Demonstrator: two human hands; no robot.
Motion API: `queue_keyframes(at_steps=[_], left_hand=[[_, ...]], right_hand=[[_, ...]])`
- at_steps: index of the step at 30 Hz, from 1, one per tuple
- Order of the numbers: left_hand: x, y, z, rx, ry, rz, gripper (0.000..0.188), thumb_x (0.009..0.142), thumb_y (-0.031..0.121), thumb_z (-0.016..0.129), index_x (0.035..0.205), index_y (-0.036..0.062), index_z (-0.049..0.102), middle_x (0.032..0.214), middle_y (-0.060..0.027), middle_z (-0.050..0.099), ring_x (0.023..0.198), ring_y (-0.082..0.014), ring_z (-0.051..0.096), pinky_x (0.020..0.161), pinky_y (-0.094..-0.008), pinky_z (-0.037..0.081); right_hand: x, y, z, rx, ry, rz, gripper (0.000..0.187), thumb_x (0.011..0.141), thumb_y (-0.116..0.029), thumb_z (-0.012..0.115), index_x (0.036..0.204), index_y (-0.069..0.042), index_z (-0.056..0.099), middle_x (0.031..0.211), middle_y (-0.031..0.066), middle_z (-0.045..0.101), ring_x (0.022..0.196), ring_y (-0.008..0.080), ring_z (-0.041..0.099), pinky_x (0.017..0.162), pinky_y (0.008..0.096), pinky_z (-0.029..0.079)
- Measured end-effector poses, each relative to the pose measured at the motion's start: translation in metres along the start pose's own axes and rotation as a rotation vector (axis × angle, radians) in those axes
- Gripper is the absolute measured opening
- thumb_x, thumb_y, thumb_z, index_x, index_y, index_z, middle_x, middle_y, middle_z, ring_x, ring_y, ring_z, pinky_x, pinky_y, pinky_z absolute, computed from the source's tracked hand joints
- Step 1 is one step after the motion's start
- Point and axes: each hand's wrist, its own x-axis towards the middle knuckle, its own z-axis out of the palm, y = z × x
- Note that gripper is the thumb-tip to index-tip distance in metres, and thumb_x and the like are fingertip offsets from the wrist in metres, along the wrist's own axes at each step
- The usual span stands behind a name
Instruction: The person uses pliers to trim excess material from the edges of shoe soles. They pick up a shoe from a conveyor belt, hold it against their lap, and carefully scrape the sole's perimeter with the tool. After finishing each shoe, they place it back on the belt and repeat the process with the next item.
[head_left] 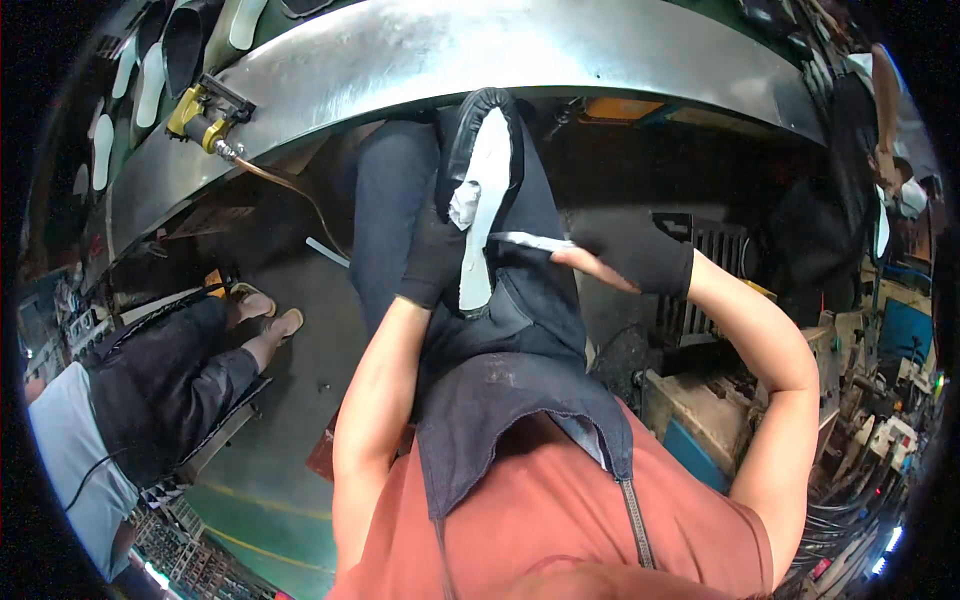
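A black shoe upper (515, 150) stands sole side up over my lap, its toe by the metal bench's near edge. A long white insole (478, 235) covers its underside. My left hand (437, 245), in a black fingerless glove, grips the shoe from its left side. Something crumpled and white (463, 205) shows at that hand's thumb; whether it is a wrap or a separate wad, I cannot tell. From the right, my right hand (630, 252), gloved alike, is closed on a slim white-wrapped hand tool (535, 241). The tool's tip points at the shoe's narrow waist, and contact is unclear.
Ahead curves a shiny metal bench (420, 50), with a yellow air tool (203, 122) and its hose at the left. More shoes (150, 85) with white insoles stand far left. A seated person (150, 370) is at the left. Wooden boxes (700, 405) and machinery crowd the right.
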Motion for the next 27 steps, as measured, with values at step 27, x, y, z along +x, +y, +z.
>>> queue_keyframes(at_steps=[27], left_hand=[[-0.010,-0.016,-0.037,-0.033,-0.358,-0.199,0.059,0.074,0.018,0.076,0.125,0.0018,0.050,0.113,-0.0096,0.061,0.098,-0.0167,0.059,0.086,-0.0322,0.048]], right_hand=[[0.015,0.005,0.024,0.527,0.400,0.114,0.053,0.098,-0.048,0.041,0.083,-0.001,0.060,0.063,0.0060,0.058,0.060,0.0142,0.058,0.061,0.0301,0.046]])
